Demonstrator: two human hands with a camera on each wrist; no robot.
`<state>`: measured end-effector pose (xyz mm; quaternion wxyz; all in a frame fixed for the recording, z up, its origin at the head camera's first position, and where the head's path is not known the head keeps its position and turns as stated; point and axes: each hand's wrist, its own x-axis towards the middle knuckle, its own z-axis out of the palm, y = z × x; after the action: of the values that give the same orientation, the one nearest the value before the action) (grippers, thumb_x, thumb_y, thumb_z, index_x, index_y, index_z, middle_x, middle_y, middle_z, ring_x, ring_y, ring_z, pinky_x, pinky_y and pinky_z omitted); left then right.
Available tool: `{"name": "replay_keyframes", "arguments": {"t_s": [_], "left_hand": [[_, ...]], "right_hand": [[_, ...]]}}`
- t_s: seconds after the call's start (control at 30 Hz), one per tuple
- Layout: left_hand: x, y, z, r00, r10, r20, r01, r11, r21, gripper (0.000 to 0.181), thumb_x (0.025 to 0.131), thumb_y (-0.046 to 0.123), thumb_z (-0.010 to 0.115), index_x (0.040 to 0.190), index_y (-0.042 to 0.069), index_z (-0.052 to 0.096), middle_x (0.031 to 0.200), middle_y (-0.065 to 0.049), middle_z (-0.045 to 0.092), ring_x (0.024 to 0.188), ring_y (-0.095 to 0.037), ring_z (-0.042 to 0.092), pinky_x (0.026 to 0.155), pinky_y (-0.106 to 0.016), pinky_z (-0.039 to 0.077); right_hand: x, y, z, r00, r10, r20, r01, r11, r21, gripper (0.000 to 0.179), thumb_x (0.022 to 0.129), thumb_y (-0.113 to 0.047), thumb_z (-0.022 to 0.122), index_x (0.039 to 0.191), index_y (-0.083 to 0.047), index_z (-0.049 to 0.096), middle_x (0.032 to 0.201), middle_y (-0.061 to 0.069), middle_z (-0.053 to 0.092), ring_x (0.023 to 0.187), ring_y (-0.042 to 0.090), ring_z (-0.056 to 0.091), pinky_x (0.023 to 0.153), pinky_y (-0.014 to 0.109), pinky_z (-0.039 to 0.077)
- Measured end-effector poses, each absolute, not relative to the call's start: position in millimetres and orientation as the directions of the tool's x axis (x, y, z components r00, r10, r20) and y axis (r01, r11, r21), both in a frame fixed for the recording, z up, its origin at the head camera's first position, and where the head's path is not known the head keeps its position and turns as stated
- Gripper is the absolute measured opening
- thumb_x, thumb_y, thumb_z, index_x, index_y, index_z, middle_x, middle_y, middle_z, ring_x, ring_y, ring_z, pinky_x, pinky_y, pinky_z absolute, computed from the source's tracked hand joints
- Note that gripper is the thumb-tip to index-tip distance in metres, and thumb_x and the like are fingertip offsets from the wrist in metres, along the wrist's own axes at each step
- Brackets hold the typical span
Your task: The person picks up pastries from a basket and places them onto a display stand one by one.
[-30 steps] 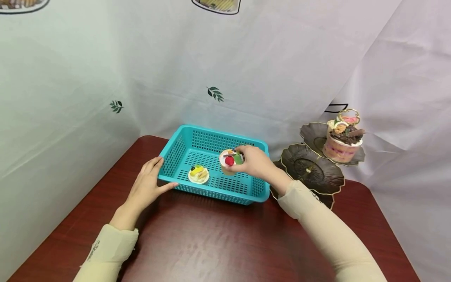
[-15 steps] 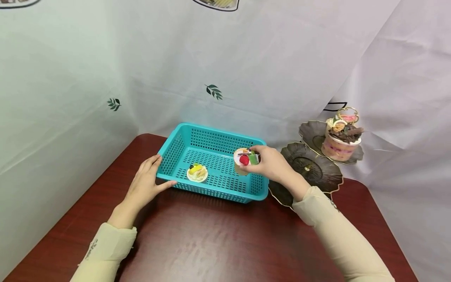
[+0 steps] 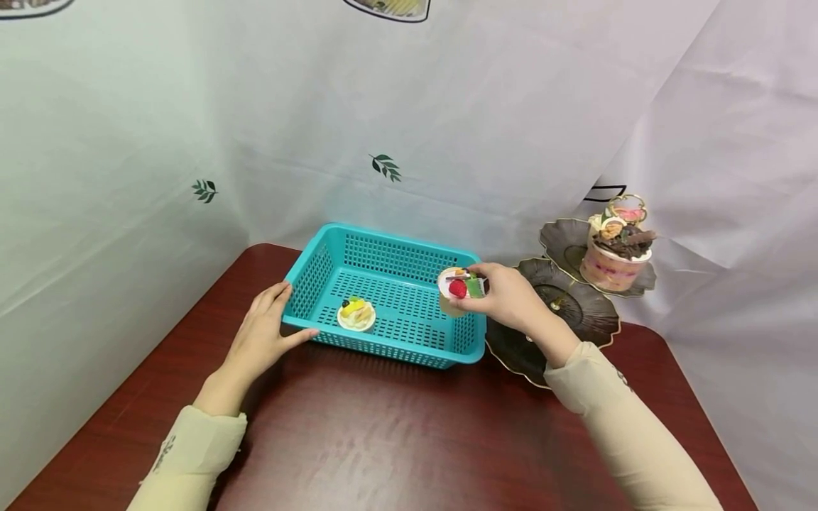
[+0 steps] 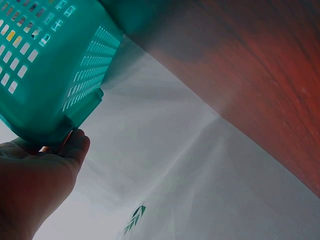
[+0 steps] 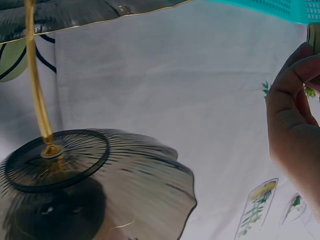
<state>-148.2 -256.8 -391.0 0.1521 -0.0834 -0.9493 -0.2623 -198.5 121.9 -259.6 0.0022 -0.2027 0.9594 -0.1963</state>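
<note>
A small dessert cup [image 3: 452, 285] with white cream, a raspberry and a green piece on top is held between the thumb and fingers of my right hand [image 3: 510, 300]. It hangs over the right end of a turquoise plastic basket [image 3: 399, 348]. At the basket's left front corner, my left hand [image 3: 257, 339] holds the rim, its thumb along the front and its fingertips on the left side. Inside the basket, left of the middle, sits another dessert cup [image 3: 356, 315] with yellow fruit. In the right wrist view the held cup is mostly cut off.
Right of the basket stands a tiered stand of dark, gold-edged leaf-shaped plates [image 3: 569, 309]. Its upper plate bears a larger layered dessert cup [image 3: 616, 259] topped with chocolate, with another decorated dessert behind. The dark red table [image 3: 383, 433] meets a white printed cloth [image 3: 307, 135] behind.
My right hand has carried the raspberry-topped cup rightward, from the basket's middle to its right end. My left hand stays at the basket's corner. The fruit-topped cup keeps its place inside.
</note>
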Motion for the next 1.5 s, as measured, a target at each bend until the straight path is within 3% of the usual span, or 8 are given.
{"name": "replay_keyframes", "arguments": {"t_s": [0.77,1.3,1.5], "left_hand": [[-147,-255,-388,-0.942,0.077,0.326,0.232,0.853,0.468,0.097,0.078,0.046,0.077,0.144,-0.010,0.034,0.150,-0.025,0.033,0.136,-0.043,0.029,0.105,-0.064,0.035],[-146,-255,-388,-0.937,0.073,0.341,0.234,0.857,0.458,0.096,0.077,0.044,0.078,0.143,-0.011,0.035,0.148,-0.025,0.034,0.135,-0.043,0.030,0.104,-0.064,0.035],[-146,-255,-388,-0.940,0.077,0.333,0.233,0.857,0.459,0.096,0.077,0.043,0.078,0.143,-0.011,0.035,0.149,-0.026,0.034,0.135,-0.043,0.029,0.105,-0.064,0.034]], "right_hand": [[-186,172,-263,-0.948,-0.267,0.173,-0.314,0.874,-0.371,0.055,0.082,-0.037,0.072,0.121,0.000,0.062,0.099,0.015,0.069,0.079,0.023,0.058,0.067,0.032,0.045],[-179,196,-266,-0.960,-0.173,0.218,-0.244,0.902,-0.356,0.064,0.080,-0.041,0.072,0.123,0.005,0.059,0.076,0.011,0.060,0.069,0.021,0.051,0.059,0.029,0.037],[-177,207,-272,-0.957,-0.144,0.250,-0.227,0.912,-0.342,0.058,0.081,-0.040,0.072,0.120,0.002,0.062,0.075,0.011,0.062,0.069,0.023,0.051,0.058,0.030,0.036]]}}
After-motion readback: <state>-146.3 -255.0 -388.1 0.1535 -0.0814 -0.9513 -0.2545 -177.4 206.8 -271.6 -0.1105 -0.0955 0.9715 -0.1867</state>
